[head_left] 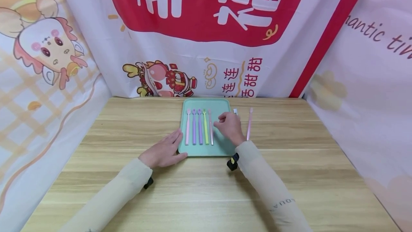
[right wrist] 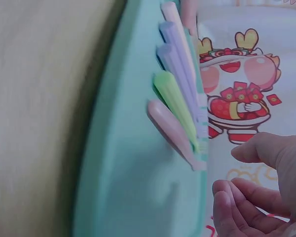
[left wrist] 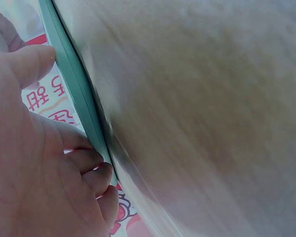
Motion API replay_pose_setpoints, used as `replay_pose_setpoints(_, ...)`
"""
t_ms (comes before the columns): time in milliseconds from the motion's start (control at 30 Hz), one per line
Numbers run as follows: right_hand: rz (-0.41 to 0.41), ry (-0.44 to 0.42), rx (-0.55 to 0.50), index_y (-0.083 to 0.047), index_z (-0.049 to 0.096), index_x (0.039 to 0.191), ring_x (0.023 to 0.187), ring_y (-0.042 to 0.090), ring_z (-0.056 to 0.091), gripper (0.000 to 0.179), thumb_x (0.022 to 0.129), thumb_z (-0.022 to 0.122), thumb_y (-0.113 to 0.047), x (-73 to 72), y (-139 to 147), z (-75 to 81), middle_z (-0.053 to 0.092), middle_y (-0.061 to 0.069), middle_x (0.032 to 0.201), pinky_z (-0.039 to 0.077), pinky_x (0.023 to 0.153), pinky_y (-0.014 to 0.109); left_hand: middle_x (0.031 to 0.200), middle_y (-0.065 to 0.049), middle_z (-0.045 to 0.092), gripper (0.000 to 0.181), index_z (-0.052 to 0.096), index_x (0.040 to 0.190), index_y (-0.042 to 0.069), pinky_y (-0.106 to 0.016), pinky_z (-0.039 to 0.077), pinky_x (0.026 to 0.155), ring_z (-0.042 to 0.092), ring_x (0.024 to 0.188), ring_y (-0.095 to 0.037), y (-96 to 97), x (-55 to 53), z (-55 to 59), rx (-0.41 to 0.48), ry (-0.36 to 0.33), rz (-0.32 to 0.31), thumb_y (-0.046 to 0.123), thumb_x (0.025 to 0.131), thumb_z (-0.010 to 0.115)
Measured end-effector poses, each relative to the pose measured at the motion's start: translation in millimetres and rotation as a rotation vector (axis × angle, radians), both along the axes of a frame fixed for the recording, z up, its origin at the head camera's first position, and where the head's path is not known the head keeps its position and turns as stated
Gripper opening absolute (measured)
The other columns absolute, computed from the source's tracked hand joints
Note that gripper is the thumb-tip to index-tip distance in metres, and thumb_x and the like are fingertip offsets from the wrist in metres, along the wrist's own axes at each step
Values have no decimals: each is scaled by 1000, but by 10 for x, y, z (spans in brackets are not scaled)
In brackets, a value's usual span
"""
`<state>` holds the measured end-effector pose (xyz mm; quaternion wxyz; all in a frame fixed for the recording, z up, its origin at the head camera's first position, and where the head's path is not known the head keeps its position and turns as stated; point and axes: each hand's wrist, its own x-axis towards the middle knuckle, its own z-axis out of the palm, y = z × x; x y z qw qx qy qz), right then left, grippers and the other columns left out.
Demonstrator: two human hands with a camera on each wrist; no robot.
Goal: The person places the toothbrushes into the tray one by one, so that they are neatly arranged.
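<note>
A mint-green tray (head_left: pixel 206 152) lies on the table with several toothbrushes side by side in it: a pink toothbrush (head_left: pixel 187 128), two purple ones, a green toothbrush (head_left: pixel 205 128) and, rightmost, another pink toothbrush (head_left: pixel 211 128). My left hand (head_left: pixel 164 150) rests against the tray's left edge, its fingertips touching the rim in the left wrist view. Over the tray's right side hovers my right hand (head_left: pixel 230 126). The right wrist view shows its thumb (right wrist: pixel 254 149) and fingers apart, loosely bent, with nothing between them.
Right of the tray, a pink toothbrush (head_left: pixel 249 124) lies on the wooden table (head_left: pixel 289 174). A toothbrush with a whitish head (head_left: pixel 235 111) is mostly hidden behind the right hand. Printed cloth (head_left: pixel 206 35) hangs behind the table and on both sides.
</note>
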<state>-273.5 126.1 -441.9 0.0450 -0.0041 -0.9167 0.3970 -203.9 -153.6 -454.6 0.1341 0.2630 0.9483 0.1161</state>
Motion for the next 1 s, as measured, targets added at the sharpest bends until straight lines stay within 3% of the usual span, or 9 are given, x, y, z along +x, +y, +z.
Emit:
replay_pose_setpoints(333,2,-12,27,-2,74,124,98,22,70,35,93,78,-19,18,294,144,75,10,109,64,85,36,177,-23,7,88,15,166,-5,-55,19,135,12,166,-39,-14,8,-17,5,-1,1,54,109,48)
replay_pose_setpoints(633,-3,19,35,-3,75,117,94,23,68,27,93,77,-15,21,569,270,73,10,103,62,81,35,178,-21,7,89,16,167,-4,-54,19,135,11,166,-37,-21,-7,-36,3,-1,2,56,108,48)
replay_pose_setpoints(1000,36,40,90,3,72,124,107,30,70,35,93,76,-14,9,851,190,74,18,117,63,96,45,178,-21,7,90,16,167,-4,-54,19,135,11,166,-37,-23,-12,-50,-5,2,5,56,108,48)
